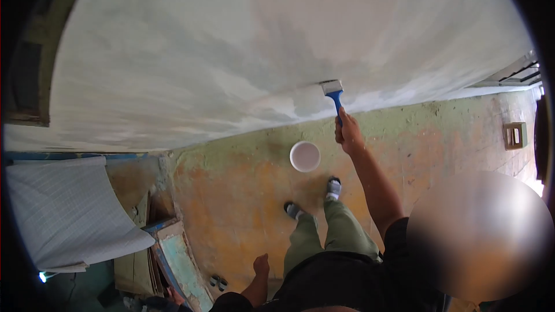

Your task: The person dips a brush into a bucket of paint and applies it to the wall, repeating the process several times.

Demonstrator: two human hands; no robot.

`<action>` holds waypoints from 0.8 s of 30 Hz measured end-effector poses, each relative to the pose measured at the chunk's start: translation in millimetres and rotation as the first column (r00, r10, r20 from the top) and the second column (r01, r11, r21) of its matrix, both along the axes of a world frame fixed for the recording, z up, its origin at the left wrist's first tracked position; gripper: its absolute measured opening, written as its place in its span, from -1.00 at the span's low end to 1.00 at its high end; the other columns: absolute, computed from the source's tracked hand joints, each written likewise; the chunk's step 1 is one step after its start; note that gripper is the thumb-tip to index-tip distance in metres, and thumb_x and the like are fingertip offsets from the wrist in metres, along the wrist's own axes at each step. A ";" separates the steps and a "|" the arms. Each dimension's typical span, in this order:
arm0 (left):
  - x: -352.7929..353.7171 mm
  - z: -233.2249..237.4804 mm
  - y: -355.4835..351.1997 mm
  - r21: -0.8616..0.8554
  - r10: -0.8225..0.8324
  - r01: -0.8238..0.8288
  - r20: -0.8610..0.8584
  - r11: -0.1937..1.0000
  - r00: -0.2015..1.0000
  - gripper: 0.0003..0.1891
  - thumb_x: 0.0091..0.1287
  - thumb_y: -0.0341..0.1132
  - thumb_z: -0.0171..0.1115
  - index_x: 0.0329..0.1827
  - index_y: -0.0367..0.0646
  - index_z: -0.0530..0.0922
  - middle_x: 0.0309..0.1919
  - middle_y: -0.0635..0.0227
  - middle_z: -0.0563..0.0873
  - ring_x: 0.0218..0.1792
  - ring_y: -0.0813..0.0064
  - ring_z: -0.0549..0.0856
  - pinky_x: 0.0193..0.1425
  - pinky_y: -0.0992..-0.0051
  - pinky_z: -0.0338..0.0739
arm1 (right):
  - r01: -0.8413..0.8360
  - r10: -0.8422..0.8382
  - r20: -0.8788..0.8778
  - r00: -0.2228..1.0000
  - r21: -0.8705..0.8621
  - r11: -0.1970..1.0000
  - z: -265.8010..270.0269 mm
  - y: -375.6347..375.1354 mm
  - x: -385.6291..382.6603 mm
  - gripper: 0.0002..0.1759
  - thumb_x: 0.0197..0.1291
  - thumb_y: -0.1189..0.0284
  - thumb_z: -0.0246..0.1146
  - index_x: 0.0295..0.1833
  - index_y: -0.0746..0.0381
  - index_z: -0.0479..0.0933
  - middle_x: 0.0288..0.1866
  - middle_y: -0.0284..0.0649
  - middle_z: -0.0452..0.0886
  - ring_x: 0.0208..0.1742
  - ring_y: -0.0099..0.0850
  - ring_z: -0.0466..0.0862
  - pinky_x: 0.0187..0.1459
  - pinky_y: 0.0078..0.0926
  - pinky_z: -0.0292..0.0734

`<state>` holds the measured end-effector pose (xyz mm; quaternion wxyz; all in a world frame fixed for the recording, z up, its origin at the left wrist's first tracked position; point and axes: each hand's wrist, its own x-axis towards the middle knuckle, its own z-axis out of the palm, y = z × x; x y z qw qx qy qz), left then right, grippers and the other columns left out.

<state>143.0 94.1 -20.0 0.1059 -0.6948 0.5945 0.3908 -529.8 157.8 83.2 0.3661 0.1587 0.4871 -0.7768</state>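
My right hand [347, 134] is wrapped around the blue handle of a wide paintbrush [333, 95]. The brush head meets the lower part of a pale wall [231, 40], which has streaky white and greyish patches. On the floor below the brush stands a round white bucket [305, 156] with pale, whitish contents. At my side hangs my left hand [261, 263], its fingers curled in and nothing visible in them.
The worn floor [231, 188] is orange and green. Sandals [218, 282] lie at lower left, near leaning boards [179, 260] and a sheet-draped object [69, 214]. A small box-like stool [515, 136] stands right. Part of another person's hand [175, 296] shows at the bottom left.
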 end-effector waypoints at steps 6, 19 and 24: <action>-19.1 11.7 -29.4 -0.160 -0.215 0.211 -0.012 0.964 0.976 -0.62 0.47 -0.09 0.07 -0.30 -0.26 0.63 -0.32 0.08 0.70 -0.18 0.10 0.66 0.02 0.20 0.51 | -0.036 -0.004 -0.247 0.969 -0.156 0.987 165.9 17.7 -3.0 -0.56 0.49 0.05 0.06 -0.39 0.12 0.37 -0.73 -0.58 0.13 -0.81 -0.74 0.03 -0.77 -0.63 -0.17; -89.9 79.9 -37.7 -0.020 0.361 -0.383 -0.289 0.924 0.887 -0.58 0.39 -0.01 0.22 -0.18 -0.29 0.62 -0.45 0.33 0.60 -0.38 0.36 0.58 -0.17 0.22 0.54 | 0.001 0.024 -0.657 0.754 0.037 0.999 213.8 -2.7 -44.6 -0.48 0.43 -0.07 0.08 -0.43 0.10 0.39 -0.74 -0.58 0.18 -0.80 -0.75 0.07 -0.75 -0.64 -0.15; -79.1 60.3 -47.7 0.097 0.496 -0.490 -0.283 0.866 0.821 -0.47 0.40 0.10 0.17 0.13 -0.22 0.51 0.02 0.22 0.63 -0.02 0.22 0.59 0.05 -0.01 0.50 | -0.089 0.147 -0.354 0.924 0.173 0.981 139.4 -2.8 -11.9 -0.47 0.39 -0.11 0.11 -0.42 0.10 0.37 -0.76 -0.53 0.14 -0.82 -0.66 0.06 -0.75 -0.57 -0.13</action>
